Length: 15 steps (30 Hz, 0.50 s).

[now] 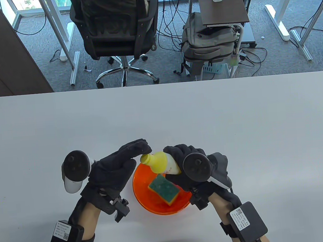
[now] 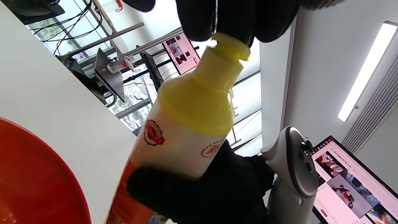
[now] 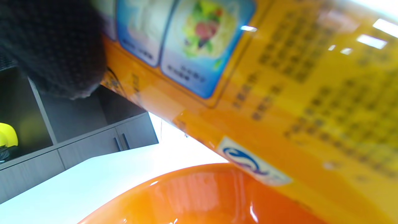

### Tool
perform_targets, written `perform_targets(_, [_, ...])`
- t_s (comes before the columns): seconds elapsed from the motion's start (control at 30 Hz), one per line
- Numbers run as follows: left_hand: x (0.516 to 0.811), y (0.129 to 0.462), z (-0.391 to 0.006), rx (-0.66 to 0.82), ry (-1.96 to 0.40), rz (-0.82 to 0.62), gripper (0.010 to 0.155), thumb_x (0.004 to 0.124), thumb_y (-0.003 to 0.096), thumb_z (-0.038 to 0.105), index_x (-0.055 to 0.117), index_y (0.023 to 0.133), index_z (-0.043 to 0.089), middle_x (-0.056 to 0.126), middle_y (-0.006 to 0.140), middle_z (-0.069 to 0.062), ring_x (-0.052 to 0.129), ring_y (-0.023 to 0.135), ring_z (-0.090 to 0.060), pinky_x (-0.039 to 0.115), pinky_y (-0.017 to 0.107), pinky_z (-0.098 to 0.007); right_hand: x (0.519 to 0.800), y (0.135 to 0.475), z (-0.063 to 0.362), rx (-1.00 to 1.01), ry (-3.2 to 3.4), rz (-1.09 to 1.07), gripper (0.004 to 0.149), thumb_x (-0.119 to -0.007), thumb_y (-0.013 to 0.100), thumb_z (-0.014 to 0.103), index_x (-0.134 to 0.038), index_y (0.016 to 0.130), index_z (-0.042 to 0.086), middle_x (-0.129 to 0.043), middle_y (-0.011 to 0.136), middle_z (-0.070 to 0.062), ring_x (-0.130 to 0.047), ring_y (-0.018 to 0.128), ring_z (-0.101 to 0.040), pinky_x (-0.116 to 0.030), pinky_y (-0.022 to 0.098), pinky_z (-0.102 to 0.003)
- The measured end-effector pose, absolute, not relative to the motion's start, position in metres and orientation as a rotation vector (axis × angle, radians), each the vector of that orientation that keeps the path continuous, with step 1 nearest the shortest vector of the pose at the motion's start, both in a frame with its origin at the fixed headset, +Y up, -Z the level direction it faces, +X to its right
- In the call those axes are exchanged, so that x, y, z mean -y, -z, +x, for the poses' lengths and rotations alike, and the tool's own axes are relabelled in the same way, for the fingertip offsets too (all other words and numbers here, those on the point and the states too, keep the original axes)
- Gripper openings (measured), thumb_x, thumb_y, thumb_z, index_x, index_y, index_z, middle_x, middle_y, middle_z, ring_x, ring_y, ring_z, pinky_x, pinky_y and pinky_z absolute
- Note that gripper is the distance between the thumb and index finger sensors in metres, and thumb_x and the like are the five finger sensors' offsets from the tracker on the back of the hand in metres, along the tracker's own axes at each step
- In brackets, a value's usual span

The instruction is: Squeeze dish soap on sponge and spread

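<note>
We see the right hand (image 1: pixel 181 164) wrapped around the body of the bottle (image 1: pixel 162 162), holding it tilted over the far rim of the bowl (image 1: pixel 141 196), cap end pointing left. The left hand (image 1: pixel 117 169) reaches in from the other side; its fingertips (image 2: pixel 217 18) close on the yellow cap (image 2: pixel 231 46) (the left wrist view shows them pinching it from above). So both grips are clenched: right on the bottle body, left on the cap.

We note the cap sits on the neck; whether it is loosened cannot be told.

The bowl is orange and stands on the white desk (image 1: pixel 235 137) between the two wrists. Inside it lies the sponge (image 1: pixel 163 189), green side up with a yellow layer below, tilted against the near right wall of the bowl. The bottle hangs just above the sponge's far corner, apart from it as far as we can judge.

In the right wrist view the bottle's label (image 3: pixel 279 93) fills most of the picture, blurred, with the bowl rim (image 3: pixel 186 183) below it.
</note>
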<state>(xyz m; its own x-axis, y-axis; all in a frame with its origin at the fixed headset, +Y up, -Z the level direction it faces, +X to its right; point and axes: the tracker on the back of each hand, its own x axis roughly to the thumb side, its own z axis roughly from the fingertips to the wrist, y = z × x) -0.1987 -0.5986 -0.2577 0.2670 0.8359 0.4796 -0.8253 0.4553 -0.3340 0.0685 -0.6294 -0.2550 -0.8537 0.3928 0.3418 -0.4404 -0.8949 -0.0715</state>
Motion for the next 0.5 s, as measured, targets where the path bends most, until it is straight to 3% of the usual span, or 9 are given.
perform_targets(0.2, [0.598,0.245,-0.185,0.652,-0.922,0.047,0.063,0.065,0.0446,0.057,0.054,0.106,0.050,0.055,0.119,0.025,0.055,0.120,-0.011,0.044,0.088,-0.057,0.624,0.254,0.072,0.243,-2.630,0.385,0.079,-0.098,0.026,0.053,-0.064,0.095,0.035,-0.080,0.091,0.006,-0.092,0.076,-0.024,-0.074,0.066,-0.048])
perform_targets(0.5, [0.621,0.237,-0.169,0.613,-0.773,0.108,0.070,0.064,0.0440,0.055,0.030,0.105,0.055,0.027,0.119,0.030,0.033,0.122,-0.002,0.037,0.092,-0.049,0.627,0.256,0.074,0.269,-2.658,0.368,0.077,-0.099,0.026,0.050,-0.066,0.094,0.033,-0.082,0.089,0.004,-0.094,0.073,-0.026,-0.077,0.063,-0.048])
